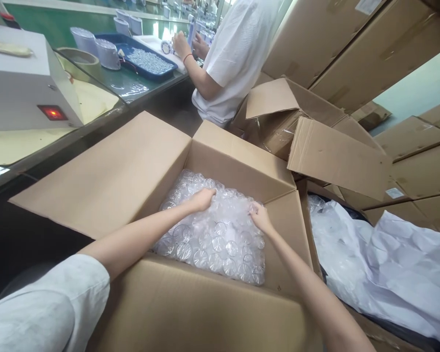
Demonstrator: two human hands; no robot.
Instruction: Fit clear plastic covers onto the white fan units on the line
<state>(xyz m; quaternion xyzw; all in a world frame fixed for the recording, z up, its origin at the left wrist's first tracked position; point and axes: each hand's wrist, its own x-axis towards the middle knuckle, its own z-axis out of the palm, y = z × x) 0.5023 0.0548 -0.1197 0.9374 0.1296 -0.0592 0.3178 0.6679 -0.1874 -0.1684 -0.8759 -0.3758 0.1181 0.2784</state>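
Observation:
Inside an open cardboard box (238,166) lies a sheet of clear bubble wrap (216,244) with large round bubbles. My left hand (204,199) is closed on the wrap near its middle, knuckles up. Toward the right side of the sheet, my right hand (260,216) pinches the film between thumb and fingers. The box flaps are folded outward, a wide one at the left and another toward me. Whatever lies beneath the wrap is hidden.
At right, another box holds white crumpled sheeting (396,274). Stacked cartons (337,44) rise behind. A co-worker in a white shirt (238,54) stands at the bench, beside a blue tray (150,63) of small pieces. A white machine (25,83) with a lit red switch sits left.

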